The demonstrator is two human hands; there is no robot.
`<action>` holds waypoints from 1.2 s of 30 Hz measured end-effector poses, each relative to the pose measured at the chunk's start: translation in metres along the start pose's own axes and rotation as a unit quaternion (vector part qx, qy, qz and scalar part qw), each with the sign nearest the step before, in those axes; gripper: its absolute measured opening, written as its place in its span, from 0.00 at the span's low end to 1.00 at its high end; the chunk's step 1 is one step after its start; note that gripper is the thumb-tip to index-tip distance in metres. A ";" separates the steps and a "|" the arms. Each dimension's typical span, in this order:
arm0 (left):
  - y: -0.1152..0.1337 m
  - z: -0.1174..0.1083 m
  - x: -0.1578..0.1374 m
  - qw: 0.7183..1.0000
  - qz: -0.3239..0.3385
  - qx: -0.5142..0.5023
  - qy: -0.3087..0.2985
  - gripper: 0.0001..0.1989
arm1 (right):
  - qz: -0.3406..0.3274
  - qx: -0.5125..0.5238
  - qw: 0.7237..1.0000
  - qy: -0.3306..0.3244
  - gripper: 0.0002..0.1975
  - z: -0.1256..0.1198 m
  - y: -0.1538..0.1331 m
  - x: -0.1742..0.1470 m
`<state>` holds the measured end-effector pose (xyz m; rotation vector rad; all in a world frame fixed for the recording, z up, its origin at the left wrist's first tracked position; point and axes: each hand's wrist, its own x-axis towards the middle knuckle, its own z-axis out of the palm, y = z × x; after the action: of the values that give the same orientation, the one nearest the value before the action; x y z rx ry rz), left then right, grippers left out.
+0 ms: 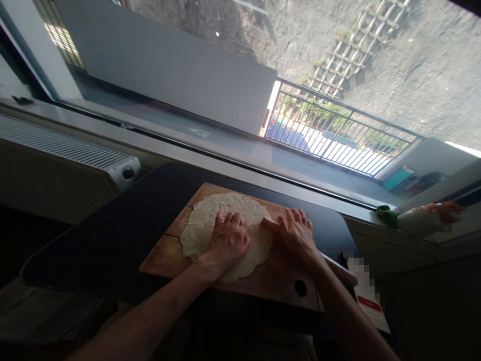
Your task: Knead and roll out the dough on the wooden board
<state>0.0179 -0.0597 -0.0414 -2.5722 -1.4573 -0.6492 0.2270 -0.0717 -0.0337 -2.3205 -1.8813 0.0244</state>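
Observation:
A round, flattened sheet of dough [201, 220] lies on a wooden cutting board [161, 258]. My left hand [231, 235] rests palm down on the dough, its fingers slightly bent and apart. To the right of it, my right hand [298, 230] lies across a wooden rolling pin [340, 271], fingers stretched out rather than wrapped round it. The pin slants from the dough's right edge, under my right palm and forearm, past the board's right side. Its middle is hidden by my hand and wrist.
The board sits on a dark table [124, 225] below a window. A white radiator [120, 170] stands at the left. A paper with a red label [370, 303] lies at the right. On the sill are a green item [387, 216] and a pale container [419, 221].

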 end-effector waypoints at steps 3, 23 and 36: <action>0.000 0.000 0.000 1.000 0.006 0.003 0.003 0.08 | -0.060 -0.017 0.998 0.030 0.32 0.004 -0.002 -0.011; 0.001 -0.001 -0.001 1.000 0.002 -0.004 -0.002 0.07 | -0.035 -0.022 0.999 0.020 0.30 0.002 -0.001 0.002; 0.002 0.000 -0.001 1.000 0.004 0.012 -0.001 0.08 | -0.087 -0.041 0.994 0.054 0.28 0.001 -0.005 -0.003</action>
<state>0.0189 -0.0612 -0.0413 -2.5591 -1.4467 -0.6253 0.2218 -0.0735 -0.0342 -2.1518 -2.0566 -0.1989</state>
